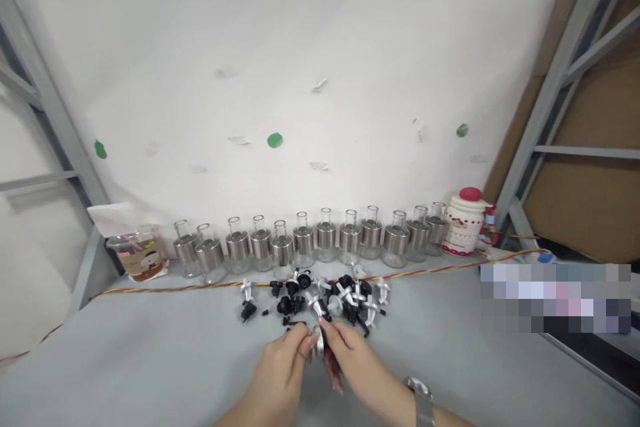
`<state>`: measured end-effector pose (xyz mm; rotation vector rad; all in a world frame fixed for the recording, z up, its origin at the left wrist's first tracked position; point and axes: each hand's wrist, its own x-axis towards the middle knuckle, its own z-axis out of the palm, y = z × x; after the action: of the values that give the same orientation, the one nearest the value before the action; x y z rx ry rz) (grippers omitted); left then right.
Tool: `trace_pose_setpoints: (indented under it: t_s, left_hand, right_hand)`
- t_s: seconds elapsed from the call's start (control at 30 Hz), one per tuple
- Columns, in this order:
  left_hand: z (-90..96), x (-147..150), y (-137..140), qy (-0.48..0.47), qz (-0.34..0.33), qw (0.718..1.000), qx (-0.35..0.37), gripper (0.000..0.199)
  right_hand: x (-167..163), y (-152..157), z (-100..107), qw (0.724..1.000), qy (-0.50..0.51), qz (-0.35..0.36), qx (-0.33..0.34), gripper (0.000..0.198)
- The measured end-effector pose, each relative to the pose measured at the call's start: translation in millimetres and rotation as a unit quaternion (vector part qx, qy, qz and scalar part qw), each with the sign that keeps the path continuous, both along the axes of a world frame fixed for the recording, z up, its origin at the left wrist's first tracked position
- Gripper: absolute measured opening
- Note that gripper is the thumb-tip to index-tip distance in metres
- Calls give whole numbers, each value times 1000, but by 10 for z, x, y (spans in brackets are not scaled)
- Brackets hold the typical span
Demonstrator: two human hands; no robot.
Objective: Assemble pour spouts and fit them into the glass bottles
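My left hand point(286, 360) is closed, its thumb and fingers pinching a silver pourer spout point(319, 345) low in the middle of the view. From the other side my right hand point(356, 359) grips the same piece, and its fingers partly cover it. A dark part shows beside the silver rim, but its shape is hidden. Just beyond my fingertips lies a loose heap of pourer parts: silver spouts point(371, 311) and black stoppers point(285, 305), mixed with small black pieces.
Several glass bottles with metal bands point(283, 250) stand in a row along the white wall. A twisted red-yellow wire point(200, 288) runs in front of them. A drink cup point(143, 260) is at left, a white-and-red container point(464, 227) at right. Grey metal posts frame both sides.
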<state>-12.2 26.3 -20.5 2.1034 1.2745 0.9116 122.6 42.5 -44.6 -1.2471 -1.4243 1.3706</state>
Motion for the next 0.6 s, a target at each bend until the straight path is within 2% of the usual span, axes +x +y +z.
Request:
trace_pose_setpoints:
  t_s: [0.1, 0.17, 0.27, 0.33, 0.37, 0.4, 0.43, 0.47, 0.5, 0.53, 0.57, 0.6]
  left_hand:
    - [-12, 58, 16, -98, 26, 989, -103, 36]
    - [-32, 84, 55, -170, 26, 970, -171, 41]
    - [-65, 92, 123, -252, -2, 911, -325, 49]
    - [-83, 80, 146, -256, -22, 873, -415, 53]
    - [-90, 70, 145, -250, -22, 866, -432, 53]
    - [-95, 58, 137, -237, -12, 877, -418, 52]
    - [-97, 44, 121, -216, 3, 904, -370, 49]
    - [-96, 27, 100, -179, 17, 941, -285, 45]
    - [-90, 8, 76, -124, 28, 977, -171, 39]
    - [-78, -12, 51, -50, 27, 998, -41, 33]
    - [-60, -33, 28, 34, 19, 996, 82, 28]
    - [-35, -52, 8, 111, 3, 977, 183, 24]
  right_hand:
    - [-4, -21, -1, 999, -44, -15, 14, 46]
    - [12, -47, 35, 992, -99, -31, 65, 42]
    - [50, -104, 118, 966, -178, -46, 184, 36]
    - [77, -137, 166, 947, -208, -34, 241, 33]
    - [89, -145, 183, 942, -214, -24, 259, 32]
    - [98, -147, 193, 939, -212, -16, 270, 31]
    - [105, -142, 199, 941, -201, -11, 270, 31]
    - [109, -131, 201, 951, -179, -6, 251, 31]
    - [110, -117, 202, 968, -147, 6, 205, 32]
    - [108, -100, 205, 985, -109, 25, 135, 35]
    - [104, -85, 215, 995, -67, 48, 49, 39]
    - [100, -73, 232, 996, -23, 73, -40, 42]
